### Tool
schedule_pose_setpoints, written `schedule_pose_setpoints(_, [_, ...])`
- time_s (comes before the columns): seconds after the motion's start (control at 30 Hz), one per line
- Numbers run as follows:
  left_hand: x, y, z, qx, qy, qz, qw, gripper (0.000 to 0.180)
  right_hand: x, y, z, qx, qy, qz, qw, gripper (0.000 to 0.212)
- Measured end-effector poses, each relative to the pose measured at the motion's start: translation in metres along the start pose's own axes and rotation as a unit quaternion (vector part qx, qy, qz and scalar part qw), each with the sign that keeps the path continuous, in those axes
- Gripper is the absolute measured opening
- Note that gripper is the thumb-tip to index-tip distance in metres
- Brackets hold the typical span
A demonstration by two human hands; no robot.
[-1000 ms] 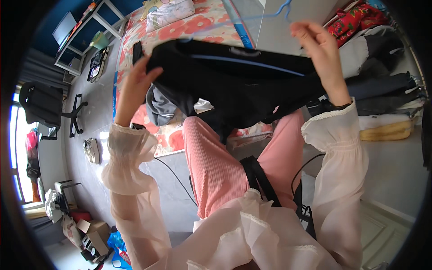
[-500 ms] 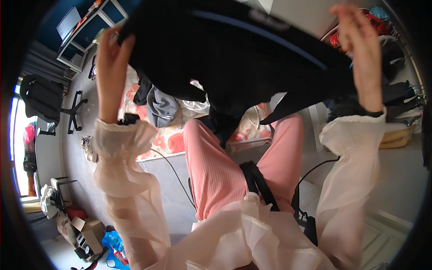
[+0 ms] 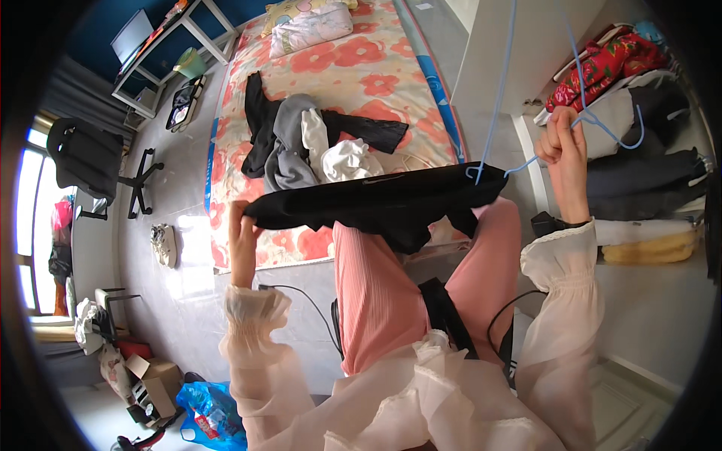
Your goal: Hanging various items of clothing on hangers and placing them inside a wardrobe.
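A black garment (image 3: 368,199) with a long straight band, its kind not plain, stretches sideways in front of my knees. Its left end is pinched between the fingers of my left hand (image 3: 242,239). My right hand (image 3: 564,146) is closed around a light blue wire hanger (image 3: 641,126), near its hook. The hanger's long wires rise out of the top of the picture. One bent wire end meets the garment's right end, where the black cloth hangs from it. The lower part of the garment droops in folds over my lap.
A mattress with a floral sheet (image 3: 368,52) lies ahead, bearing a grey garment (image 3: 289,135), a white cloth (image 3: 352,159) and black clothes (image 3: 259,113). Folded clothes fill a shelf (image 3: 647,188) at right. An office chair (image 3: 83,158) and shoes (image 3: 162,244) are at left.
The black garment has come down from high in front of me to knee level. My left hand moved down and right. The blue hanger now shows outside the cloth, in my right hand.
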State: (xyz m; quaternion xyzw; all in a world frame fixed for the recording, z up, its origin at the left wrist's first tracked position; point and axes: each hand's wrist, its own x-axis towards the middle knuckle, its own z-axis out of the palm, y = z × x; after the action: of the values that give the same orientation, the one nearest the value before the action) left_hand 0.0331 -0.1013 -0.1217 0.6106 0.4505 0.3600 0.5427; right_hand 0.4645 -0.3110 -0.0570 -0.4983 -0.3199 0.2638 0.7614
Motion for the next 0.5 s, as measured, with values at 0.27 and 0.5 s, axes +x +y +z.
schedule_pose_setpoints(0.27, [-0.042,0.008,0.033,0.108,-0.194,-0.064,0.973,0.022,0.018,-0.009,0.037,0.147,0.01,0.025,0.989,0.024])
schedule_pose_setpoints(0.5, [-0.057,0.051,0.059,0.077,-0.282,-0.038,0.956,0.026,0.022,0.022,0.043,-0.22,-0.152,0.164,0.95,0.022])
